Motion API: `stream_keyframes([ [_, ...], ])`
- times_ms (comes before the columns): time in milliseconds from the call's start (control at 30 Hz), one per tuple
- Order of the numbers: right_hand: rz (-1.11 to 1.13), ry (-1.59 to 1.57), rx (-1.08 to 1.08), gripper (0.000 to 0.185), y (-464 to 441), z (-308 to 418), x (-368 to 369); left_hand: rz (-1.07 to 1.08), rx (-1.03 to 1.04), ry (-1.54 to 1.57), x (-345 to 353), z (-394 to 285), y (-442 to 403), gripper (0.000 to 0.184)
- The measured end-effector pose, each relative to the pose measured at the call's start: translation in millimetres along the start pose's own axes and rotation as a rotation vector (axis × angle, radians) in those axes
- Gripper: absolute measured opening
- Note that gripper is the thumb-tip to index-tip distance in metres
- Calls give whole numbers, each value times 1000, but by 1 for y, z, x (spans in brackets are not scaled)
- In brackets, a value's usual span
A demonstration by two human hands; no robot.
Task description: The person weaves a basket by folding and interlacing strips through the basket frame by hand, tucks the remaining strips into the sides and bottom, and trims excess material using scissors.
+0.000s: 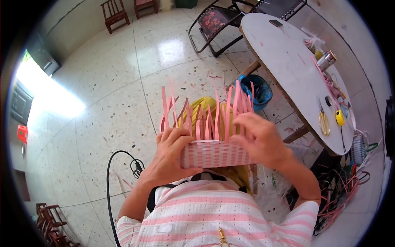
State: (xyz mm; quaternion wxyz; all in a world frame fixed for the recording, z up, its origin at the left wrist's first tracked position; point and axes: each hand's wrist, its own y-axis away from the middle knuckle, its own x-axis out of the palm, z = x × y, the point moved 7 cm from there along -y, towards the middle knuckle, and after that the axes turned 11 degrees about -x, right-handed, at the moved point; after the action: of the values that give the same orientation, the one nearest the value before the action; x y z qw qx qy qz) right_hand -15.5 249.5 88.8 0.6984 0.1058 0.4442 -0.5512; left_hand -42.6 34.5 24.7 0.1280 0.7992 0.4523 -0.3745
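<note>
A woven piece of pink and white strips (216, 154) lies across my lap, its loose pink strips (210, 119) standing up from the far edge. My left hand (173, 150) grips its left end, with the thumb along the near edge and the fingers over the far side. At the right end, my right hand (259, 138) is slightly blurred, its thumb and bent fingers around the pink strips there. Whether the fingertips pinch a strip is hard to make out.
On the right stands a white table (284, 53) with scissors (324, 122), a yellow tape measure (339, 117) and a can (326, 61). A blue-lined bin (261, 92) is beside it. A folding chair (212, 22) stands ahead; a black cable (108, 185) runs at left.
</note>
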Motion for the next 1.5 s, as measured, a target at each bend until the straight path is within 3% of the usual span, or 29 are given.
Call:
stream_keyframes([
  [67, 124, 261, 29, 22, 13, -17, -13, 14, 6, -2, 0, -6, -1, 79],
  [133, 137, 308, -29, 17, 25, -23, -15, -30, 1, -49, -4, -14, -3, 81],
  [300, 149, -8, 57, 15, 40, -38, -9, 13, 103, -185, 5, -47, -12, 84],
  [600, 136, -121, 71, 25, 50, -42, -6, 74, 166, -187, 29, -63, -20, 76],
  [900, 72, -312, 140, 17, 51, -50, -11, 100, 175, -136, 33, -58, -23, 69],
  [1233, 127, -222, 289, 9, 70, -60, -21, 111, 149, -165, 34, -55, -23, 69],
  [1333, 174, -106, 194, 8, 65, -54, -22, 110, 141, -160, 32, -54, -22, 68],
  [1400, 96, -146, -51, 12, 59, -44, -25, 114, 137, -165, 33, -53, -21, 68],
  [1500, 185, -151, -103, 12, 55, -43, -23, 94, 167, -173, 33, -55, -18, 69],
])
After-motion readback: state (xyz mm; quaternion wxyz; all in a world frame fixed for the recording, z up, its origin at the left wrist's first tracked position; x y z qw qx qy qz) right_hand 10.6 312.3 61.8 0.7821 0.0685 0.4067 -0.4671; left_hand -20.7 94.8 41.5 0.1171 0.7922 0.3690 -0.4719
